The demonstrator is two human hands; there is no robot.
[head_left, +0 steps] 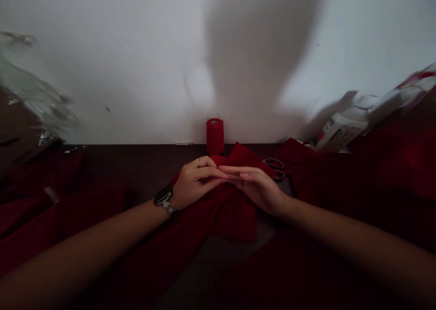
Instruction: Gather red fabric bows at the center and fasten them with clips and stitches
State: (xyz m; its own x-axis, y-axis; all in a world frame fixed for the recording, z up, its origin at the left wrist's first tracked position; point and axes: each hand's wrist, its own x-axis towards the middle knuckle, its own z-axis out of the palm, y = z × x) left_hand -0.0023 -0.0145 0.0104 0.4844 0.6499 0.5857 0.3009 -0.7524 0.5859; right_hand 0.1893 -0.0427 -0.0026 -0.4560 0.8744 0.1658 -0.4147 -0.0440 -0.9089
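Left hand (pixel 195 183) curled, fingers closed toward right hand above gathered red fabric (pixel 238 214); grip on cloth cannot be confirmed. Right hand (pixel 254 187) open, fingers extended, tips meeting left fingers. Fabric bunched under both hands on dark table (pixel 136 159). Red thread spool (pixel 215 136) upright behind fabric. Scissors (pixel 274 168) just right of hands.

left hand (pixel 196 182), right hand (pixel 255 187), meeting over red cloth (pixel 235 214)

Dim, large soft shadow (pixel 252 60) on white wall (pixel 112 69), blurred edges
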